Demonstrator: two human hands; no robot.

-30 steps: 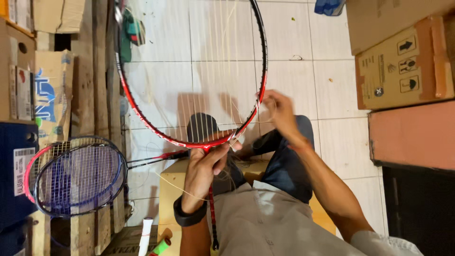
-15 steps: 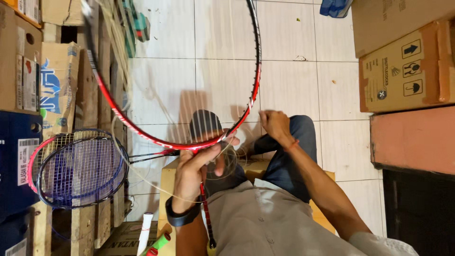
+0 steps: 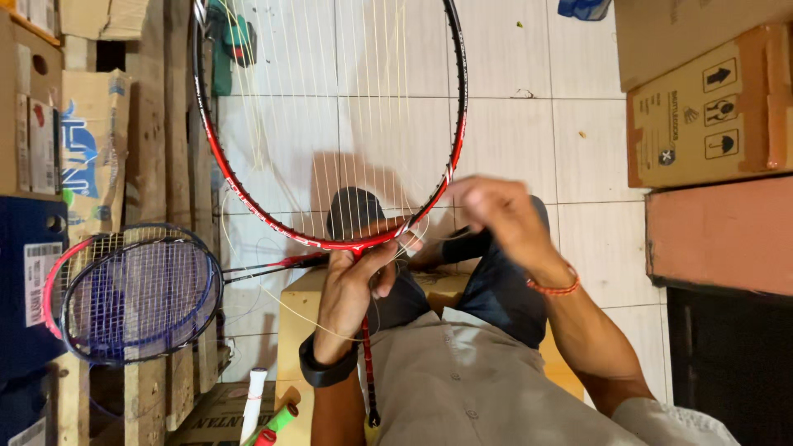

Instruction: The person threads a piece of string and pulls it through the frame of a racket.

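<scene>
- Racket (image 3: 330,124), red and black, stands head away from the person, its shaft running back toward the body.
- Left hand (image 3: 355,277) is clamped on the frame's near end at the throat.
- Right hand (image 3: 500,215), blurred, hovers just right of the frame; grip cannot be told.
- Pale string (image 3: 273,297) trails left.

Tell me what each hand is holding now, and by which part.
The left hand grips the red-and-black badminton racket at its throat. The right hand is blurred; what it holds cannot be told.
</scene>
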